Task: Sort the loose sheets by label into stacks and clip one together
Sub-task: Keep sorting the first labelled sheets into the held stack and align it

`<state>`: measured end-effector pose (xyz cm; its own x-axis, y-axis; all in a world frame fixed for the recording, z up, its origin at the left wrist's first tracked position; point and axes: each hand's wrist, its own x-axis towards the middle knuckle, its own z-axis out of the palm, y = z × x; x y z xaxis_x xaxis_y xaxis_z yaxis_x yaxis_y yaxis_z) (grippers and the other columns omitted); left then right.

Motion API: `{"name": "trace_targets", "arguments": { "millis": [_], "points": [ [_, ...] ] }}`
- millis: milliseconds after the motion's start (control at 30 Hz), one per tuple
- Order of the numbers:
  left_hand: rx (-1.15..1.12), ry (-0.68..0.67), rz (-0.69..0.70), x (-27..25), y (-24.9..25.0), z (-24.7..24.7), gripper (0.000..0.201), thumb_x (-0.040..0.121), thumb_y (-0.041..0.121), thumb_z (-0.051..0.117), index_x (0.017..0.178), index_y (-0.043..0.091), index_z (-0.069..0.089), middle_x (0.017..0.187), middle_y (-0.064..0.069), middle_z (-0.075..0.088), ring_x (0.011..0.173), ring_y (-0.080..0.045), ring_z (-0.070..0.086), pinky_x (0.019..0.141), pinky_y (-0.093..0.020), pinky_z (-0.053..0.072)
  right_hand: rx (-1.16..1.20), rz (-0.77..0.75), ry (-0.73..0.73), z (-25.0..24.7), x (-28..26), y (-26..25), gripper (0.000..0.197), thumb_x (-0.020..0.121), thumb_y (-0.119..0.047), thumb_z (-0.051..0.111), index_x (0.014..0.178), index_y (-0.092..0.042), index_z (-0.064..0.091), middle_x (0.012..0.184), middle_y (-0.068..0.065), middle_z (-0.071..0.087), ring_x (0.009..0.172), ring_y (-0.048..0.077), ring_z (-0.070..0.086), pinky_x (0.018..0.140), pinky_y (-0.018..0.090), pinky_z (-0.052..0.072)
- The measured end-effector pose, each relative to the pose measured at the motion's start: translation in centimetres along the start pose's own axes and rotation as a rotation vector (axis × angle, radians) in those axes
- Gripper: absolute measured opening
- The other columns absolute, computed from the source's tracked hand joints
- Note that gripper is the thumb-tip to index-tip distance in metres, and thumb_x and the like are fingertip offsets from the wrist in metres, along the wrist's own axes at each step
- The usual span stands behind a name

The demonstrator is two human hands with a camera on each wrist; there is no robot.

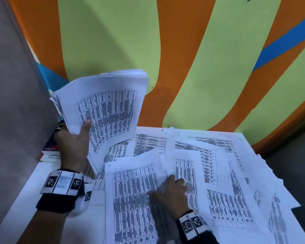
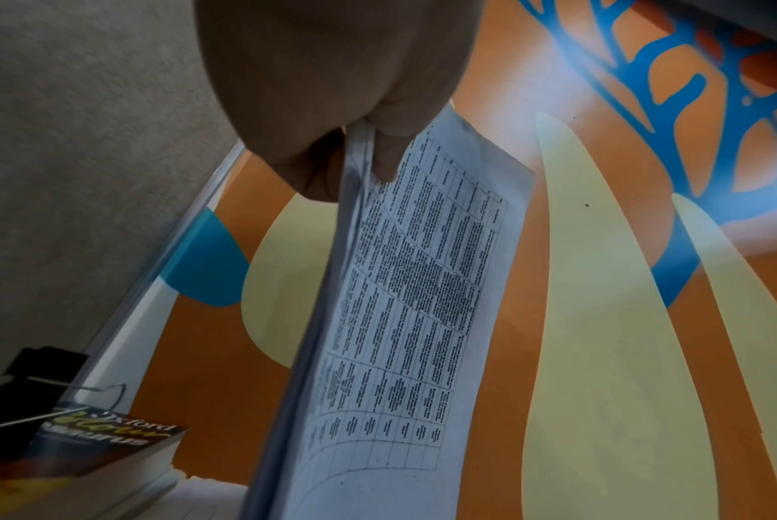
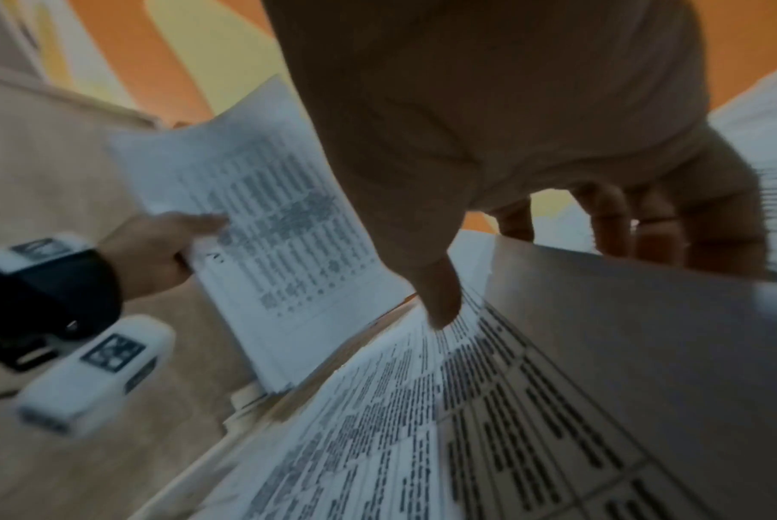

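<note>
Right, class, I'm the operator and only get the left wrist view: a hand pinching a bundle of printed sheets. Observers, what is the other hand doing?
Observer: The right hand grips the edge of one sheet, raised off the others.
Operator: How much is left to sort?
Observer: Many loose sheets lie overlapping across the table.
Operator: Any stacks laid down?
Observer: No neat stack shows, only the bundle in the left hand.

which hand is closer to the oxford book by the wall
Left. The left hand holds the raised stack of sheets right beside the book; the right hand is further off, lifting a sheet amid the spread papers.
</note>
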<state>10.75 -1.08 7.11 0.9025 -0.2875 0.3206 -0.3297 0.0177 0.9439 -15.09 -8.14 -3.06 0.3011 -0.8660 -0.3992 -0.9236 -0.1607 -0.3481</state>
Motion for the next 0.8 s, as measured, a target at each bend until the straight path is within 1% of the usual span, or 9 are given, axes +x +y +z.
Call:
{"name": "trace_targets", "arguments": {
  "millis": [100,267,333,400,467,567,633,700,800],
  "points": [
    [0.013,0.016,0.01,-0.3,0.5,-0.2,0.032,0.085,0.025,0.071,0.103,-0.001,0.067,0.103,-0.004,0.065,0.088,-0.014,0.059,0.08,-0.029,0.047,-0.129,0.018,0.001,0.8,-1.2,-1.6,0.107,0.062,-0.063,0.076,0.139,-0.015,0.02,0.137,0.017,0.027,0.126,0.036,0.033,0.091,0.049,0.046],
    [0.057,0.019,0.025,-0.6,0.8,-0.3,0.038,0.084,0.025,0.072,0.108,-0.003,0.065,0.11,-0.005,0.064,0.091,-0.013,0.059,0.08,-0.028,0.045,0.002,0.013,-0.055,1.8,-0.2,-1.4,0.109,0.062,-0.04,0.086,0.14,-0.01,0.016,0.135,0.021,0.027,0.121,0.04,0.044,0.093,0.047,0.05],
    [0.066,0.021,0.016,-0.7,0.8,-0.2,0.04,0.083,0.029,0.073,0.106,-0.003,0.065,0.11,-0.007,0.067,0.089,-0.014,0.059,0.08,-0.03,0.047,0.067,-0.039,-0.065,2.3,0.0,-1.2,0.097,0.07,-0.023,0.082,0.139,-0.006,0.016,0.128,0.02,0.041,0.107,0.037,0.058,0.085,0.042,0.054],
    [0.076,0.027,0.009,-0.7,0.9,-0.1,0.044,0.082,0.031,0.073,0.107,-0.005,0.065,0.111,-0.013,0.068,0.091,-0.013,0.06,0.083,-0.035,0.05,0.19,-0.119,-0.008,2.4,0.0,-1.0,0.063,0.078,-0.004,0.066,0.127,-0.006,0.027,0.108,0.013,0.058,0.089,0.032,0.066,0.073,0.042,0.058],
    [0.074,0.033,-0.013,-0.7,1.1,-0.1,0.046,0.082,0.032,0.074,0.106,-0.006,0.065,0.11,-0.018,0.069,0.089,-0.014,0.06,0.083,-0.038,0.052,0.242,-0.193,0.03,1.2,0.0,-0.8,0.029,0.081,0.002,0.057,0.101,-0.01,0.04,0.085,0.002,0.058,0.079,0.026,0.065,0.064,0.038,0.057],
    [0.057,0.031,-0.041,-0.5,1.5,-0.2,0.043,0.083,0.03,0.073,0.107,-0.005,0.066,0.111,-0.015,0.069,0.094,-0.021,0.065,0.086,-0.037,0.051,0.311,-0.222,0.067,-2.1,1.7,-0.3,0.017,0.069,-0.004,0.062,0.062,-0.013,0.049,0.063,-0.001,0.058,0.069,0.021,0.063,0.05,0.028,0.046],
    [0.04,0.05,-0.044,-0.5,2.1,-0.3,0.039,0.085,0.025,0.072,0.112,-0.002,0.065,0.113,-0.009,0.066,0.095,-0.018,0.063,0.084,-0.028,0.048,0.362,-0.186,0.14,-5.0,3.8,-0.2,0.006,0.064,-0.01,0.065,0.064,-0.005,0.061,0.068,0.01,0.069,0.072,0.025,0.068,0.052,0.031,0.048],
    [0.026,0.079,-0.028,-0.3,2.6,-0.5,0.041,0.086,0.023,0.071,0.115,-0.005,0.063,0.117,-0.009,0.064,0.099,-0.018,0.063,0.079,-0.025,0.05,0.307,-0.159,0.157,-8.1,6.3,-0.2,0.016,0.069,-0.014,0.075,0.078,-0.002,0.069,0.081,0.016,0.07,0.078,0.026,0.066,0.059,0.027,0.042],
    [0.084,0.125,-0.01,0.2,3.0,-1.0,0.05,0.086,0.024,0.07,0.107,-0.02,0.058,0.112,-0.031,0.065,0.101,-0.036,0.065,0.078,-0.045,0.052,0.209,-0.153,0.096,-11.8,9.5,-0.7,0.018,0.08,-0.017,0.071,0.08,-0.001,0.064,0.081,0.013,0.063,0.077,0.022,0.057,0.06,0.026,0.037]
  ]
}}
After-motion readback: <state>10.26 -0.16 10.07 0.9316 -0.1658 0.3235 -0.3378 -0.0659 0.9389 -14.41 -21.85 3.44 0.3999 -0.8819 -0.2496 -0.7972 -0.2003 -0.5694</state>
